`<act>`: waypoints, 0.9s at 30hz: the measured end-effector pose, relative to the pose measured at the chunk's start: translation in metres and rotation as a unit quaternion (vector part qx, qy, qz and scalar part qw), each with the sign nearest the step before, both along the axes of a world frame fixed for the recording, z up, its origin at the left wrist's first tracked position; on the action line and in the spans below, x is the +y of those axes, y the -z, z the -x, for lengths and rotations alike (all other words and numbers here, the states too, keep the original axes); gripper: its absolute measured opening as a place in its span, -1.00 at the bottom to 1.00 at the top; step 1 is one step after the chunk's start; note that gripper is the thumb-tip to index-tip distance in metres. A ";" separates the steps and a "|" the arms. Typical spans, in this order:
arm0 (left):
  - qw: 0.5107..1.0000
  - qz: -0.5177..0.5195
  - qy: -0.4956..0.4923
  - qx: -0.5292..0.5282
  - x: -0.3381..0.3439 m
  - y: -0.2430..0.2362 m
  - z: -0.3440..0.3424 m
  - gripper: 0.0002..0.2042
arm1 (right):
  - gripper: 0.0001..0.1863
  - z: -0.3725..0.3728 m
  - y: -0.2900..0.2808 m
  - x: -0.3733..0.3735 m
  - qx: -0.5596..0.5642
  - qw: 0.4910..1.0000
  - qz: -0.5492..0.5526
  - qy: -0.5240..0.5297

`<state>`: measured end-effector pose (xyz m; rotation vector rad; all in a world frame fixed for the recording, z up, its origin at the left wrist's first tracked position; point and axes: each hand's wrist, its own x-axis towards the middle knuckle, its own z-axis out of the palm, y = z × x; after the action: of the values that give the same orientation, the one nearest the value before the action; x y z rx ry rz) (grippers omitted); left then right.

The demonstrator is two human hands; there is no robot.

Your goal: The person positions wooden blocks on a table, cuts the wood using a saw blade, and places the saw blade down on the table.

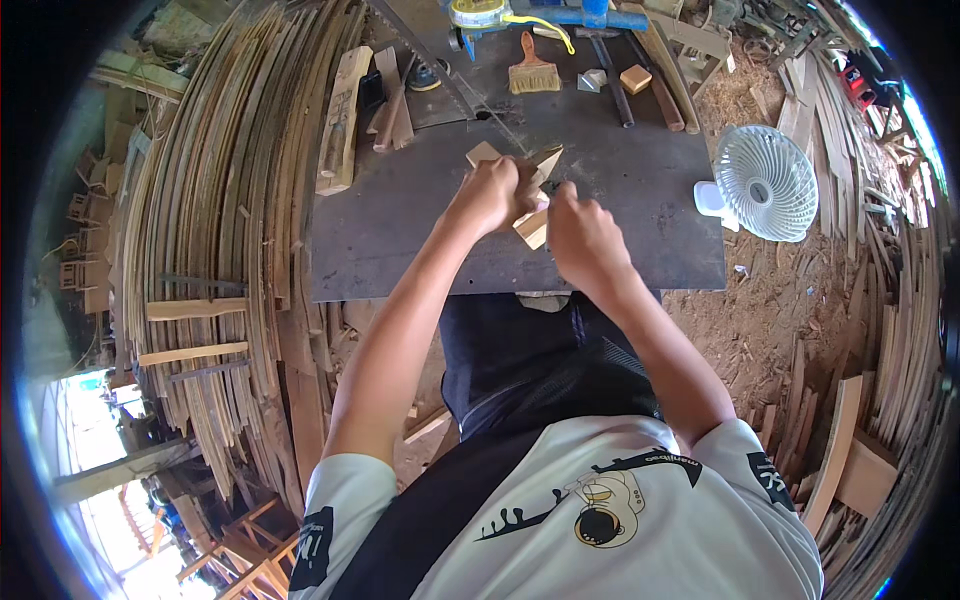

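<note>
Long wooden strips [232, 130] lie left, a white fan [767, 184] right.

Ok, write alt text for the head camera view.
A person's left hand holds small wooden pieces over a dark tabletop; the right hand is curled beside it, its grip unclear. A paintbrush lies farther back, a white fan is at right, and long wooden strips are stacked at left.

You have one left hand [490, 196] and one right hand [590, 238], with wood pieces [533, 230] too covered to count at your fingers [567, 198], one paintbrush [533, 74] beyond them, one small block [635, 79] beyond and right, one white fan [768, 183] to their right, and one dark tabletop [665, 215] beneath.
</note>
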<state>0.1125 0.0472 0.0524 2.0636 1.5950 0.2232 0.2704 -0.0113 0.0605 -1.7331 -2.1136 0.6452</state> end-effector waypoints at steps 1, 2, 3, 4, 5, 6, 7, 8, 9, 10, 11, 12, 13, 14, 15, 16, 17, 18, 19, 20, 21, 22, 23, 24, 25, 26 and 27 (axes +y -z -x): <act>1.000 0.003 -0.002 0.000 -0.002 0.000 0.002 -0.46 | -0.87 -0.001 0.002 -0.004 0.000 1.000 0.003 -0.002; 0.999 0.010 -0.027 0.028 -0.003 0.000 0.004 -0.48 | -0.87 -0.006 0.005 -0.011 -0.002 1.000 -0.002 -0.010; 0.997 0.015 -0.052 0.053 -0.002 0.001 0.005 -0.50 | -0.87 -0.011 0.007 -0.017 -0.006 1.000 -0.010 -0.018; 0.998 0.007 -0.055 0.029 -0.005 0.001 0.006 -0.46 | -0.87 -0.018 0.004 -0.031 -0.015 1.000 0.002 -0.003; 0.998 0.006 -0.058 0.027 -0.003 0.000 0.006 -0.46 | -0.87 -0.021 0.002 -0.033 -0.016 1.000 0.001 -0.007; 0.998 0.015 -0.044 0.051 -0.002 -0.002 0.003 -0.44 | -0.87 -0.024 -0.001 -0.038 -0.018 0.999 0.031 0.010; 0.996 0.023 -0.030 0.075 -0.001 -0.005 0.001 -0.42 | -0.86 -0.026 -0.003 -0.041 -0.019 0.998 0.060 0.027; 0.996 0.024 -0.030 0.075 -0.003 -0.008 0.002 -0.42 | -0.86 -0.019 0.004 -0.033 -0.020 0.998 0.062 0.027; 0.998 0.012 -0.017 0.062 0.000 -0.011 -0.002 -0.41 | -0.87 -0.013 0.015 -0.013 -0.019 1.000 -0.002 0.007; 0.999 0.001 -0.012 0.052 0.001 -0.012 -0.003 -0.40 | -0.88 -0.008 0.021 -0.003 -0.017 0.998 -0.065 -0.021; 0.999 0.002 -0.007 0.051 0.003 -0.009 -0.007 -0.40 | -0.88 -0.014 0.022 -0.006 -0.018 0.998 -0.064 -0.016; 0.998 0.011 -0.018 0.063 0.006 -0.004 -0.003 -0.40 | -0.88 -0.017 0.022 -0.011 -0.007 0.998 -0.060 -0.015; 0.996 0.020 -0.033 0.077 0.005 0.003 0.003 -0.40 | -0.88 -0.017 0.018 -0.019 0.006 0.998 -0.056 -0.018; 0.997 0.001 -0.038 0.073 0.002 0.009 0.013 -0.39 | -0.86 -0.020 0.009 -0.040 -0.027 0.999 -0.015 0.010; 0.997 0.001 -0.035 0.072 0.001 0.005 0.011 -0.39 | -0.86 -0.023 0.009 -0.045 -0.028 0.999 -0.015 0.013; 0.997 0.006 -0.034 0.074 0.001 0.001 0.010 -0.39 | -0.86 -0.024 0.009 -0.047 -0.011 1.000 0.001 0.021; 0.996 0.012 -0.032 0.077 0.000 -0.002 0.007 -0.39 | -0.84 -0.024 0.010 -0.049 0.007 0.999 0.018 0.030; 0.996 0.009 -0.040 0.073 -0.002 -0.014 -0.004 -0.39 | -0.85 -0.022 0.013 -0.036 0.026 0.998 -0.052 0.015; 0.997 0.009 -0.028 0.074 -0.001 -0.013 -0.009 -0.39 | -0.85 -0.019 0.014 -0.023 0.026 0.998 -0.051 0.027; 0.999 0.006 -0.011 0.052 0.000 -0.012 -0.012 -0.39 | -0.87 -0.017 0.013 -0.013 -0.011 0.999 -0.049 0.015; 0.999 0.003 -0.002 0.035 0.001 -0.010 -0.008 -0.38 | -0.88 -0.012 0.014 -0.006 -0.042 0.998 -0.046 -0.005; 0.998 -0.005 -0.011 0.060 -0.004 -0.010 -0.005 -0.37 | -0.89 -0.013 0.007 -0.019 -0.027 0.999 -0.046 0.003; 0.998 -0.004 -0.010 0.064 -0.008 -0.011 0.000 -0.37 | -0.89 -0.015 0.003 -0.037 -0.023 0.999 -0.045 0.004; 0.996 0.009 -0.040 0.084 -0.009 -0.013 0.004 -0.38 | -0.90 -0.019 -0.001 -0.054 -0.045 0.999 0.001 0.008; 0.992 0.022 -0.067 0.102 -0.008 -0.012 0.003 -0.39 | -0.91 -0.025 -0.002 -0.062 -0.068 0.996 0.048 0.017; 0.995 0.003 -0.057 0.085 -0.002 -0.002 0.006 -0.42 | -0.89 -0.026 0.003 -0.059 -0.061 0.997 0.033 0.020; 0.995 0.010 -0.046 0.091 -0.004 -0.004 0.005 -0.42 | -0.89 -0.021 0.006 -0.054 -0.055 0.997 0.041 0.030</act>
<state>0.1071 0.0435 0.0567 2.0475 1.7944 0.0524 0.2915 -0.0657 0.0545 -1.9099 -2.1253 0.6415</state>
